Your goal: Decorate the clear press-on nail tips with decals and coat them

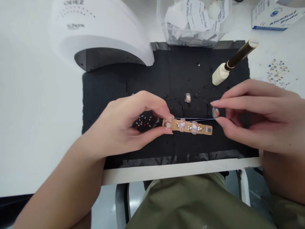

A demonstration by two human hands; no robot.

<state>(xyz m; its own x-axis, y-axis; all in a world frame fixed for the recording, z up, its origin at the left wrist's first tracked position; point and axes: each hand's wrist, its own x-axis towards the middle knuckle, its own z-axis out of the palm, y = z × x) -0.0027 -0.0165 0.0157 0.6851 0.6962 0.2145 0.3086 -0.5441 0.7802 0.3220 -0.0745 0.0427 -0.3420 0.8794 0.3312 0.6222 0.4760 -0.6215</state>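
Observation:
My left hand (140,119) pinches the left end of a narrow wooden strip (209,130) between thumb and fingers. Three clear false nails (182,125) with red, white and blue specks sit across the strip, with silvery round studs between them. Between the thumb and fingertips of my right hand (257,111) is another clear false nail (215,112) with orange-red specks. Thin pale strands (202,120) stretch from the strip to this nail. One more speckled false nail (188,97) lies on the black mat, apart from both hands.
A white nail lamp (102,28) stands at the back left of the black mat (147,79). Behind are a clear tub (193,36) of alcohol pads and an alcohol pad box (274,17). A cream polish bottle (220,74) stands right. Coloured flakes (277,73) lie farther right.

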